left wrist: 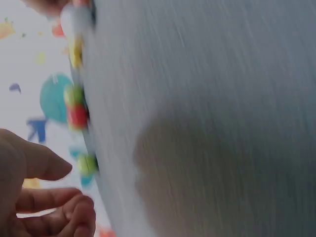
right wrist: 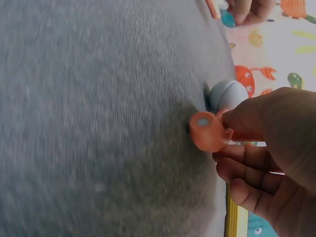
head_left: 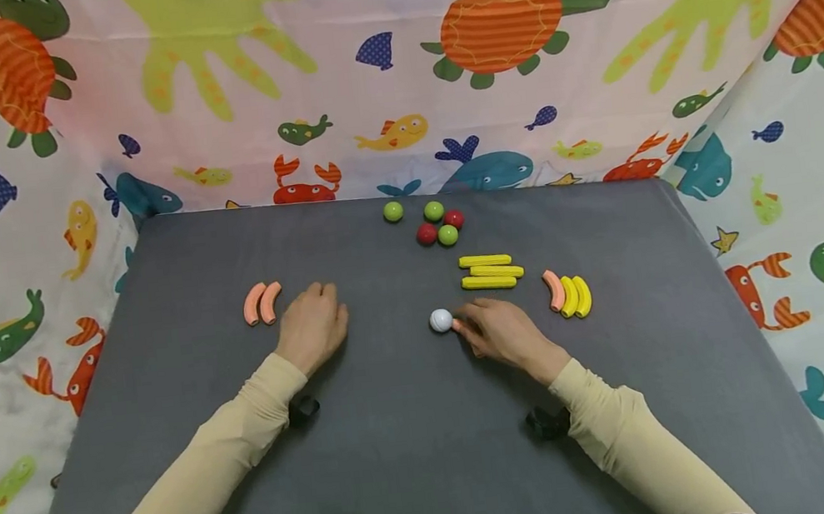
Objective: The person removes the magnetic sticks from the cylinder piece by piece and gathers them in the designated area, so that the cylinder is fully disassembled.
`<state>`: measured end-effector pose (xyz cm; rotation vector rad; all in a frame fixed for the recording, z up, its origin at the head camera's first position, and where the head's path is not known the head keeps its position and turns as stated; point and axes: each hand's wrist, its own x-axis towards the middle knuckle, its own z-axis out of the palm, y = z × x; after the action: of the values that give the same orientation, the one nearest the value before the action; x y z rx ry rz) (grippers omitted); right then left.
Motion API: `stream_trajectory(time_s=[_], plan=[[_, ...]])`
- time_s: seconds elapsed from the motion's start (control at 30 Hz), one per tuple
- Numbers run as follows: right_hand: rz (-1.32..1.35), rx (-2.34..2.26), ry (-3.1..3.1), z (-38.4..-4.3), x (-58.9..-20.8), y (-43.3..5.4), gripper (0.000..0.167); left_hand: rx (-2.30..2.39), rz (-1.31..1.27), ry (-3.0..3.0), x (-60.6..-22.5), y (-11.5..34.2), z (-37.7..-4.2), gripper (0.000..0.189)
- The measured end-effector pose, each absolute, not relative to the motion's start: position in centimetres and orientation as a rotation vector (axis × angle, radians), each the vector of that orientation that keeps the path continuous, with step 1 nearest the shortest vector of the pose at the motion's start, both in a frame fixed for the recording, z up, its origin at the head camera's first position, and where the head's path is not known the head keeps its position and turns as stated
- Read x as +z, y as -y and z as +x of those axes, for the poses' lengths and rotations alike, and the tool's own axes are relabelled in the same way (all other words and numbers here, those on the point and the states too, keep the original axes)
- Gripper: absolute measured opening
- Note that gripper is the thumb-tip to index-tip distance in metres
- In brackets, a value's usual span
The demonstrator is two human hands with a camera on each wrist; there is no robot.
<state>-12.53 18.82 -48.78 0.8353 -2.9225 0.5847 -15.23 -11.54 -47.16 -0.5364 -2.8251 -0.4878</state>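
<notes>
Thumb and fingers of my right hand (head_left: 505,333) pinch a salmon-pink curved piece (right wrist: 207,132), whose near end shows a small grey metal dot. A white ball (head_left: 440,320) sits right at the far end of that piece, a seam line round it in the right wrist view. My left hand (head_left: 311,328) hovers over the grey table, fingers loosely curled and holding nothing, as the left wrist view also shows. Just left of it lie two more pink curved pieces (head_left: 267,303), side by side.
Beyond the right hand lie three yellow rods (head_left: 487,272). To their right are a pink curved piece (head_left: 554,290) and two yellow curved pieces (head_left: 576,297). Green balls (head_left: 433,211) and red balls (head_left: 427,234) sit near the back edge, before a sea-animal curtain (head_left: 219,143).
</notes>
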Motion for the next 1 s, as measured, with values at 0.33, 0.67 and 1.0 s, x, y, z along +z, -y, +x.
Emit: stream_trajectory(time_s=[0.33,0.67,1.0], plan=[[0.992,0.507,2.757,-11.8,-49.1,-17.0,0.008,-0.756,-0.937,2.969,-47.5,5.2,-13.2,0.032],[0.983,0.493,2.747,-11.5,-49.0,-16.5,0.009,-0.696,-1.071,2.888,-48.9,3.5,-12.4,0.025],[0.979,0.445,2.781,-11.2,-49.3,-15.8,0.009,-0.698,-1.085,2.869,-49.0,3.5,-12.2,0.02]])
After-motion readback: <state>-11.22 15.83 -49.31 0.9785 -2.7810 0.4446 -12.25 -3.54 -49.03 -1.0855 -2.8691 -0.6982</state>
